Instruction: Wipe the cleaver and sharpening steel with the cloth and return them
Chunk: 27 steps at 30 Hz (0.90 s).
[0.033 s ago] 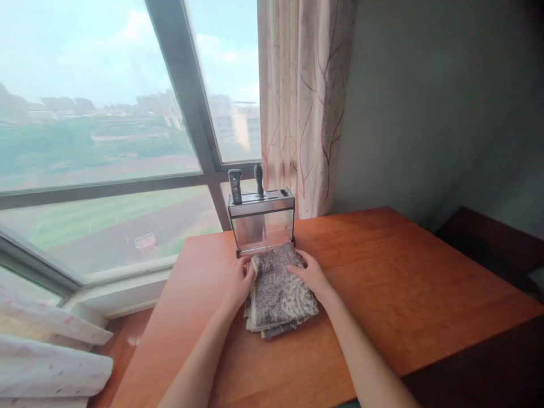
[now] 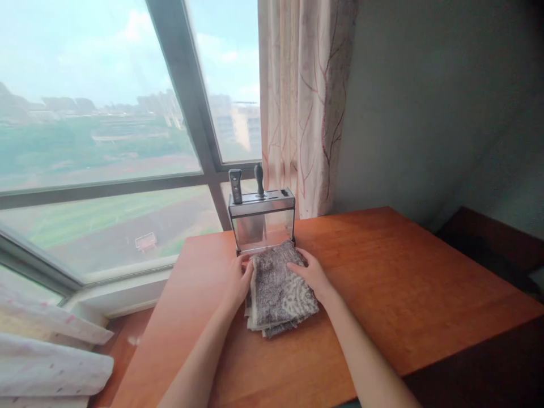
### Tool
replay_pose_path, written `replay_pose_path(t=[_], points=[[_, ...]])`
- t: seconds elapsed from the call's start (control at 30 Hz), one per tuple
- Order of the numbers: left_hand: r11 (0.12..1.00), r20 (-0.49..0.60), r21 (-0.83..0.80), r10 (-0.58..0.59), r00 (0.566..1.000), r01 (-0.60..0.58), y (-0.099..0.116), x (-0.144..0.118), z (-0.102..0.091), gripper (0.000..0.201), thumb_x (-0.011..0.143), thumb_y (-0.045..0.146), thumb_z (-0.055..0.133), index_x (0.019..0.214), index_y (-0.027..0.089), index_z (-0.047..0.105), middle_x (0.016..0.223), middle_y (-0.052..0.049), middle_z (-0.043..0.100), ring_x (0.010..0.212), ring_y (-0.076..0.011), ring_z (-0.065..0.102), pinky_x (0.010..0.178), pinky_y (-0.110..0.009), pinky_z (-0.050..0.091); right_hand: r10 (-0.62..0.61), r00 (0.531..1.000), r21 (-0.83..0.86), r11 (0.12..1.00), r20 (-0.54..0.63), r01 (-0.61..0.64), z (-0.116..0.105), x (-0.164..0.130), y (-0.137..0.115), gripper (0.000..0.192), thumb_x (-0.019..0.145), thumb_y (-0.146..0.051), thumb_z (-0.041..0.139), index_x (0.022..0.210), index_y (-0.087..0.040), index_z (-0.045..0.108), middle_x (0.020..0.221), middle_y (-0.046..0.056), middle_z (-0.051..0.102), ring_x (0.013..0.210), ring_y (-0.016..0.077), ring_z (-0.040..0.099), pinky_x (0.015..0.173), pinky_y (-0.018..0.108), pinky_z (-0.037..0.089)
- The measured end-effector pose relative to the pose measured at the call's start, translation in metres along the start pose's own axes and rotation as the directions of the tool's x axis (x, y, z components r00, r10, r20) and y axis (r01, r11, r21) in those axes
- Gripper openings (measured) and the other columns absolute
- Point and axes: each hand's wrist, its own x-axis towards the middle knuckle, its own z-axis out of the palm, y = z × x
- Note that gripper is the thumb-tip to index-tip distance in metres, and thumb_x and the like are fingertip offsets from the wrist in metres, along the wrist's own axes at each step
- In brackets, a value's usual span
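Observation:
A folded grey towel (image 2: 276, 292) with a cream pattern lies in layers on the wooden table, its lower edges slightly uneven. At its upper left corner is my left hand (image 2: 241, 279), thumb along the edge and fingers curled at the far side, partly hidden. My right hand (image 2: 313, 275) holds the upper right side, thumb on top and fingers around the outer edge. Just behind the towel stands a clear-sided knife block (image 2: 278, 226). Two dark handles rise from its top: a flat one (image 2: 235, 187) on the left and a rounded one (image 2: 259, 180) beside it.
The reddish-brown table (image 2: 395, 289) extends to the right, with its far edge near the wall. A large window (image 2: 106, 141) is on the left. A patterned curtain (image 2: 314, 113) hangs behind the knife block, and another curtain (image 2: 51, 362) is at lower left.
My left thumb has straightened a little along the towel's edge, and the upper left corner looks flatter. My right hand and the knife block stay in place.

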Motion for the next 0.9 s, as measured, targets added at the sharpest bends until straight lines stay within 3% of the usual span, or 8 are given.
replay_pose_path(t=[0.13, 0.23, 0.3, 0.43, 0.5, 0.63, 0.77, 0.9], points=[[0.947, -0.029, -0.316, -0.075, 0.997, 0.062, 0.000, 0.003, 0.001, 0.052, 0.087, 0.053, 0.044, 0.123, 0.017, 0.049, 0.122, -0.015, 0.060, 0.111, -0.0255, 0.060, 0.089, -0.039, 0.049, 0.055, 0.997, 0.252, 0.965, 0.054, -0.067, 0.004, -0.007, -0.014, 0.055, 0.067, -0.033, 0.075, 0.118, -0.022, 0.058, 0.111, 0.005, 0.069, 0.100, 0.0247, 0.065, 0.087, 0.038, 0.052], [0.857, 0.079, -0.503, -0.078, 0.994, 0.107, 0.009, -0.002, 0.005, 0.061, 0.083, 0.048, 0.056, 0.135, 0.022, 0.038, 0.134, -0.014, 0.054, 0.118, -0.0245, 0.056, 0.095, -0.037, 0.047, 0.065, 0.992, 0.384, 0.918, 0.106, -0.101, 0.005, -0.012, -0.021, 0.054, 0.065, -0.032, 0.077, 0.115, -0.022, 0.059, 0.107, 0.006, 0.070, 0.096, 0.0265, 0.067, 0.085, 0.040, 0.053], [0.776, 0.211, -0.598, -0.090, 0.973, 0.202, 0.016, -0.009, 0.006, 0.064, 0.081, 0.046, 0.060, 0.136, 0.026, 0.037, 0.131, -0.011, 0.057, 0.115, -0.0254, 0.059, 0.093, -0.037, 0.049, 0.075, 0.988, 0.453, 0.882, 0.133, -0.128, 0.006, -0.015, -0.024, 0.053, 0.062, -0.033, 0.079, 0.111, -0.022, 0.061, 0.103, 0.005, 0.072, 0.093, 0.0275, 0.067, 0.084, 0.042, 0.053], [0.521, 0.539, -0.678, -0.127, 0.833, 0.518, 0.029, -0.021, 0.007, 0.057, 0.079, 0.047, 0.064, 0.128, 0.021, 0.050, 0.113, -0.012, 0.068, 0.102, -0.0287, 0.066, 0.085, -0.039, 0.053, 0.082, 0.988, 0.572, 0.808, 0.129, -0.141, 0.006, -0.018, -0.027, 0.052, 0.063, -0.035, 0.079, 0.111, -0.025, 0.062, 0.102, 0.004, 0.072, 0.094, 0.0283, 0.067, 0.084, 0.043, 0.052], [0.384, 0.608, -0.687, -0.161, 0.778, 0.617, 0.033, -0.024, 0.006, 0.057, 0.076, 0.044, 0.069, 0.124, 0.017, 0.053, 0.106, -0.013, 0.070, 0.097, -0.0302, 0.067, 0.083, -0.039, 0.054, 0.085, 0.989, 0.620, 0.771, 0.121, -0.142, 0.006, -0.018, -0.028, 0.049, 0.066, -0.034, 0.078, 0.111, -0.026, 0.062, 0.103, 0.003, 0.072, 0.096, 0.0280, 0.066, 0.085, 0.043, 0.051], [0.215, 0.572, -0.755, -0.246, 0.783, 0.619, 0.039, -0.026, 0.004, 0.058, 0.074, 0.038, 0.072, 0.125, 0.017, 0.053, 0.104, -0.012, 0.072, 0.090, -0.0306, 0.070, 0.080, -0.040, 0.056, 0.110, 0.983, 0.628, 0.758, 0.147, -0.178, 0.005, -0.016, -0.027, 0.039, 0.067, -0.031, 0.077, 0.104, -0.022, 0.065, 0.099, 0.004, 0.073, 0.095, 0.0275, 0.067, 0.085, 0.042, 0.051], [0.142, 0.564, -0.779, -0.267, 0.781, 0.611, 0.043, -0.027, 0.002, 0.057, 0.074, 0.030, 0.071, 0.126, 0.017, 0.052, 0.105, -0.012, 0.072, 0.087, -0.0295, 0.071, 0.080, -0.041, 0.056, 0.188, 0.952, 0.599, 0.743, 0.241, -0.298, 0.004, -0.014, -0.024, 0.032, 0.072, -0.034, 0.074, 0.098, -0.016, 0.067, 0.091, 0.007, 0.074, 0.091, 0.0273, 0.068, 0.083, 0.040, 0.052], [0.096, 0.541, -0.801, -0.305, 0.784, 0.591, 0.047, -0.027, 0.000, 0.059, 0.073, 0.026, 0.072, 0.127, 0.018, 0.051, 0.100, -0.010, 0.073, 0.086, -0.0295, 0.071, 0.081, -0.042, 0.056, 0.271, 0.890, 0.578, 0.683, 0.368, -0.447, 0.006, -0.017, -0.019, 0.033, 0.079, -0.039, 0.066, 0.102, -0.015, 0.066, 0.090, 0.009, 0.074, 0.090, 0.0259, 0.069, 0.083, 0.040, 0.051]])
